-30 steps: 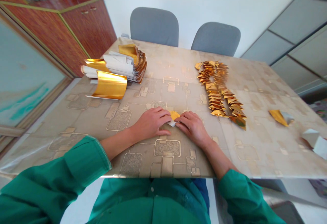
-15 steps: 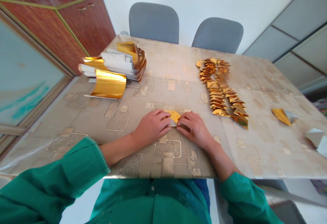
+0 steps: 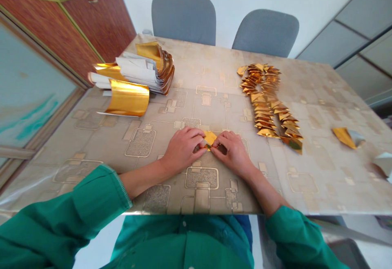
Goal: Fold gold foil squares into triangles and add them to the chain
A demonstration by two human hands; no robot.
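A small sheet of gold foil paper (image 3: pixel 210 137), partly folded, lies on the table between my hands. My left hand (image 3: pixel 186 146) pinches its left side with thumb and fingertips. On the other side, my right hand (image 3: pixel 232 149) has its fingers closed on the right edge. Both thumbs meet near the fold at the front, and the fingers cover the paper's outer corners. To the right stand rows of folded gold paper pieces (image 3: pixel 263 104), nested one against another. A stack of curled gold and white sheets (image 3: pixel 143 72) sits at the back left, with a loose gold sheet (image 3: pixel 128 98) before it.
The table (image 3: pixel 202 197) has a patterned cover. At its right lie a gold-and-silver folded piece (image 3: pixel 346 137) and a pale piece of paper (image 3: pixel 383 164). Two grey chairs (image 3: pixel 183 17) stand behind the table, and a red-brown wooden cabinet (image 3: pixel 101 19) is at the far left.
The front edge of the gold paper, white before, now shows gold where my thumbs fold it. Both hands have stayed close to the same spot. The view has tilted slightly down.
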